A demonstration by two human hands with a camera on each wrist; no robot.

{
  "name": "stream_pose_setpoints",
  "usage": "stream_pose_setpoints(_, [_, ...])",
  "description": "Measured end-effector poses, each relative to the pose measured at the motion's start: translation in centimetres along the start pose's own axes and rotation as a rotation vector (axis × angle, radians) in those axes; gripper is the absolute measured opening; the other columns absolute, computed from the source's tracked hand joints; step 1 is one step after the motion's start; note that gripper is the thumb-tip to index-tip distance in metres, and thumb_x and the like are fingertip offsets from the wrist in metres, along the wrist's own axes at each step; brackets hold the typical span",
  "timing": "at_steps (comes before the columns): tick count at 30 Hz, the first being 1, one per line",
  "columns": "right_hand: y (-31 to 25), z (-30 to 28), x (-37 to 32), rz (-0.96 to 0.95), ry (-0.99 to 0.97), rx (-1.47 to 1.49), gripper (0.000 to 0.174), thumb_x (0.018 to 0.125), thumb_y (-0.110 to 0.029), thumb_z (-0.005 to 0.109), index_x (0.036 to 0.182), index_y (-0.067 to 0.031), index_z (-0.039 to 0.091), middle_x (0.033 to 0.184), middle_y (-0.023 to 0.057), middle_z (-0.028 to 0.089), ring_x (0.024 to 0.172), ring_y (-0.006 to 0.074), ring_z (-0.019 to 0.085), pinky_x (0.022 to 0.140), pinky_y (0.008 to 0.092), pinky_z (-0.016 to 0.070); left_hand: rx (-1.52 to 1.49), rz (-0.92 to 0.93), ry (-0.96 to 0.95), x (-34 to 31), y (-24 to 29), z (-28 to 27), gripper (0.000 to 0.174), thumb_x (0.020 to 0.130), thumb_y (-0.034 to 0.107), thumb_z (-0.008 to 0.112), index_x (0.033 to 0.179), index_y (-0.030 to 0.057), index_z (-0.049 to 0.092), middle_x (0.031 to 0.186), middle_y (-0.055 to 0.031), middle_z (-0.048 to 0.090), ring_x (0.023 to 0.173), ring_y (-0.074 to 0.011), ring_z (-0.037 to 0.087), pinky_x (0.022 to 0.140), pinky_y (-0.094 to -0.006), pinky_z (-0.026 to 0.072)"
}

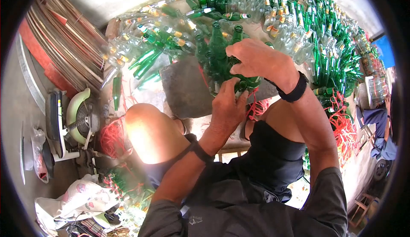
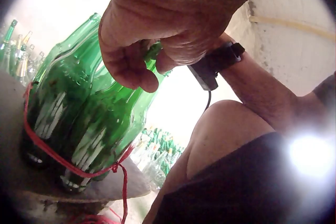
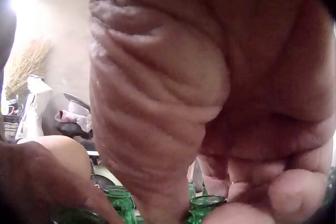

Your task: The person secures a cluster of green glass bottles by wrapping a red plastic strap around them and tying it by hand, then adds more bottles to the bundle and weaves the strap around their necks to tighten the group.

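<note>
Right hand (image 1: 262, 62) and left hand (image 1: 228, 106), each gripping a bottle top in an upright bundle of green glass bottles (image 1: 217, 45) on a flat grey stone slab (image 1: 183, 89). The bundle stands on the right-hand part of the slab; to its left, grey surface extends to the slab's left edge, and the near edge faces the person. In the left wrist view the bottle bases lie near a slab edge. A bare left knee (image 1: 147, 124) and the right thigh (image 1: 284, 124) flank the working space; beyond the far edge, green and clear glass bottles (image 1: 333, 53) crowd the floor.

The bottles are translucent, slender-necked and pressed side by side. A thin red plastic cord (image 2: 114, 168) encircles their lower bodies, knotted at one side, with a loose end hanging down. More red cord lies tangled on the floor (image 1: 344, 134) at the person's right.

The right forearm reaches in from the right, a black wrist strap (image 1: 294, 89) around it, the hand arched over the bottle mouths with thumb and fingers curled. The left forearm rises from below, its fingertips pinching a nearer bottle's top.
</note>
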State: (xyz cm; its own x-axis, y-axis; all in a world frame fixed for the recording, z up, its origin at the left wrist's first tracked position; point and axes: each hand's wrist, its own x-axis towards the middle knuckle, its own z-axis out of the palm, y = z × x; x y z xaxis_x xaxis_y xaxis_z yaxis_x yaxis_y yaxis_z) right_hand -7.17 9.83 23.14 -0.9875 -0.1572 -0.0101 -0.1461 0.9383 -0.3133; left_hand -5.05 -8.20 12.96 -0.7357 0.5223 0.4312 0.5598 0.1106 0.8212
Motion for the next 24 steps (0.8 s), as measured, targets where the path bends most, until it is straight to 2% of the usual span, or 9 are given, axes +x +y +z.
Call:
stream_pose_setpoints(7, [-0.7,-3.6,-1.2,-0.002,0.151,-0.008,0.027,0.080,-0.017,0.073,0.098,0.0012,0.064,0.085,0.0258,0.067,0.087,0.0482,0.064,0.078,0.0521,0.0507,0.036,-0.035,-0.012,-0.2,0.1,-0.4,0.041,0.086,0.004,0.076,0.123,-0.0002,0.060,0.105,-0.0197,0.068,0.074,-0.0279,0.069,0.066,-0.0362,0.0559])
stream_pose_setpoints(10, [-0.3,-6.6,-2.9,0.121,0.185,-0.099,0.028,0.081,-0.021,0.074,0.098,0.0003,0.068,0.089,0.0230,0.070,0.091,0.0419,0.069,0.081,0.0509,0.0541,0.024,-0.053,-0.002,-0.4,0.1,-0.4,0.040,0.086,0.005,0.076,0.123,0.0000,0.060,0.105,-0.0190,0.068,0.073,-0.0271,0.069,0.066,-0.0361,0.0559])
stream_pose_setpoints(12, [1.2,-8.4,-4.1,0.207,0.228,0.044,0.031,0.082,-0.021,0.075,0.104,0.0001,0.069,0.088,0.0225,0.070,0.087,0.0399,0.070,0.078,0.0488,0.0547,0.028,-0.036,-0.008,-0.4,0.2,-0.5,0.040,0.087,0.006,0.076,0.123,-0.0003,0.060,0.104,-0.0191,0.068,0.073,-0.0266,0.069,0.066,-0.0354,0.0559])
stream_pose_setpoints(13, [2.3,-8.6,-4.8,0.126,0.290,0.026,0.031,0.087,-0.019,0.075,0.111,-0.0009,0.066,0.068,0.0124,0.058,0.062,0.0217,0.058,0.060,0.0365,0.0464,0.022,-0.033,-0.016,-0.2,0.4,-0.6,0.040,0.087,0.006,0.076,0.123,-0.0003,0.060,0.104,-0.0191,0.068,0.073,-0.0266,0.069,0.066,-0.0354,0.0559])
stream_pose_setpoints(14, [3.1,-8.9,-5.5,0.140,0.290,0.024,0.031,0.087,-0.019,0.075,0.111,-0.0009,0.066,0.068,0.0124,0.058,0.062,0.0217,0.058,0.060,0.0365,0.0464,0.026,-0.028,-0.009,-0.1,0.6,-0.7,0.040,0.087,0.006,0.076,0.124,-0.0004,0.060,0.103,-0.0187,0.068,0.072,-0.0253,0.069,0.065,-0.0345,0.0558])
stream_pose_setpoints(17, [5.1,-9.7,-8.6,0.287,0.296,0.090,0.029,0.094,-0.022,0.073,0.112,0.0003,0.066,0.065,0.0030,0.050,0.062,0.0143,0.046,0.056,0.0346,0.0377,0.035,-0.056,-0.030,-0.2,0.6,-0.9,0.040,0.087,0.006,0.076,0.123,-0.0004,0.061,0.104,-0.0192,0.068,0.073,-0.0270,0.069,0.065,-0.0353,0.0557])
stream_pose_setpoints(18, [5.9,-9.4,-9.9,0.328,0.290,0.081,0.029,0.094,-0.022,0.073,0.112,0.0003,0.066,0.065,0.0030,0.050,0.062,0.0143,0.046,0.056,0.0346,0.0377,0.059,-0.086,-0.035,-0.2,0.5,-0.8,0.040,0.086,0.006,0.077,0.123,-0.0003,0.062,0.105,-0.0202,0.068,0.076,-0.0301,0.069,0.067,-0.0371,0.0556])
stream_pose_setpoints(21, [8.9,-8.0,-14.0,0.533,0.265,0.142,0.030,0.094,-0.024,0.074,0.110,-0.0001,0.068,0.066,0.0006,0.051,0.062,0.0115,0.046,0.055,0.0341,0.0368,-0.030,-0.160,-0.060,-0.1,1.4,-1.0,0.038,0.087,0.008,0.077,0.121,-0.0002,0.063,0.102,-0.0184,0.069,0.075,-0.0269,0.069,0.066,-0.0349,0.0552])
stream_pose_setpoints(24, [14.1,-2.9,-18.8,0.690,0.383,0.181,0.031,0.091,-0.029,0.074,0.104,-0.0003,0.071,0.069,0.0076,0.062,0.063,0.0168,0.058,0.059,0.0352,0.0457,-0.043,-0.297,-0.138,0.0,1.3,-1.4,0.037,0.089,0.008,0.075,0.123,-0.0011,0.063,0.104,-0.0180,0.070,0.081,-0.0252,0.071,0.071,-0.0348,0.0564])
